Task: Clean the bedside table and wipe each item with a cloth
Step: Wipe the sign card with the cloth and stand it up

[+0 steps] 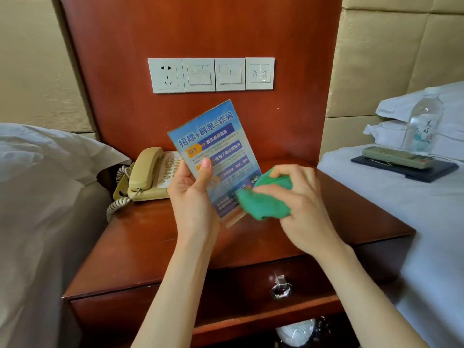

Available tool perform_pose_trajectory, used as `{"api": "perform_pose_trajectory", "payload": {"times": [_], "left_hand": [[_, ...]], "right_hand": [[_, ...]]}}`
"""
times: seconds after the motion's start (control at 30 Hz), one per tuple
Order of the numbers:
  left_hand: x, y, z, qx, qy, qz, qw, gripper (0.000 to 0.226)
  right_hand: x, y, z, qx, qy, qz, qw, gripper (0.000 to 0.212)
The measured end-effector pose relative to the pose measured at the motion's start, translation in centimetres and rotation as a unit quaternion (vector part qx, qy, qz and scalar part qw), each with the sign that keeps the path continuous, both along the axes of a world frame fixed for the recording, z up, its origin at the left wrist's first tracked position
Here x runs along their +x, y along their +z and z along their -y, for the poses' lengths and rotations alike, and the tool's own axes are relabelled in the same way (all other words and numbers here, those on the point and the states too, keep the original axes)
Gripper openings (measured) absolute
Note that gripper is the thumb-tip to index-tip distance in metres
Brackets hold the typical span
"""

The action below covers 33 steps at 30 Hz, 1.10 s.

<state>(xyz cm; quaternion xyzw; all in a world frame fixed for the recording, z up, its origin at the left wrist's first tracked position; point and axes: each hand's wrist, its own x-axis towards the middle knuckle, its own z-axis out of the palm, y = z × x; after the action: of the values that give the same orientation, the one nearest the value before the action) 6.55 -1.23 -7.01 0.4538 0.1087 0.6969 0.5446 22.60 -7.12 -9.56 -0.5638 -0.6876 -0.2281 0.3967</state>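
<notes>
While the left hand holds the blue printed notice card in its clear stand up above the reddish-brown wooden bedside table, thumb pressed on the card's face and fingers behind it, the right hand bunches a green microfibre cloth and presses it against the card's lower right corner. So the step in hand looks like the wiping of this one item, with the card tilted, top leaning away to the right of the holding thumb.

Judging by the cloth's place, low on the face, the next move calls for a sweep up across the print above the thumb, then a turn of the card in the left fingers to reach its back and the pale base strip just under the cloth.

Beyond the left grip, a beige corded telephone stands on the table, probably not yet wiped. Off to the right of the cloth hand, on the white bed, a clear plastic bottle and a grey remote control rest on a dark flat tray.

Below both wrists, the table's drawer is closed, so its contents are hidden; the open shelf under it holds something white and crumpled that I cannot identify.
</notes>
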Motion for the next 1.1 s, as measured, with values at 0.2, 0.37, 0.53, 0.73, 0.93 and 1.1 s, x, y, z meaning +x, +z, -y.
{"api": "perform_pose_trajectory", "payload": {"times": [0.2, 0.37, 0.53, 0.73, 0.93, 1.1], "left_hand": [[-0.4, 0.4, -1.2, -0.079, 0.032, 0.073, 0.994, 0.018], [0.7, -0.3, -1.4, -0.243, -0.062, 0.037, 0.967, 0.033], [0.3, 0.1, -0.9, -0.268, -0.144, -0.131, 0.944, 0.065], [-1.1, 0.3, -1.1, -0.184, -0.164, -0.149, 0.958, 0.039], [-1.9, 0.3, -1.8, -0.174, -0.16, -0.035, 0.971, 0.021], [-1.9, 0.4, -2.1, -0.194, -0.205, 0.006, 0.959, 0.024]], "right_hand": [[1.1, 0.3, -0.3, -0.082, 0.15, -0.566, 0.806, 0.025], [-2.6, 0.2, 0.8, -0.19, 0.437, -0.547, 0.688, 0.026], [-3.1, 0.2, 0.6, -0.101, 0.314, -0.366, 0.87, 0.02], [-2.1, -1.0, 0.8, -0.082, 0.154, 0.012, 0.985, 0.033], [-0.2, -0.5, 0.4, -0.038, 0.045, 0.064, 0.996, 0.061], [2.0, -0.1, 0.7, -0.024, 0.073, -0.047, 0.996, 0.053]]}}
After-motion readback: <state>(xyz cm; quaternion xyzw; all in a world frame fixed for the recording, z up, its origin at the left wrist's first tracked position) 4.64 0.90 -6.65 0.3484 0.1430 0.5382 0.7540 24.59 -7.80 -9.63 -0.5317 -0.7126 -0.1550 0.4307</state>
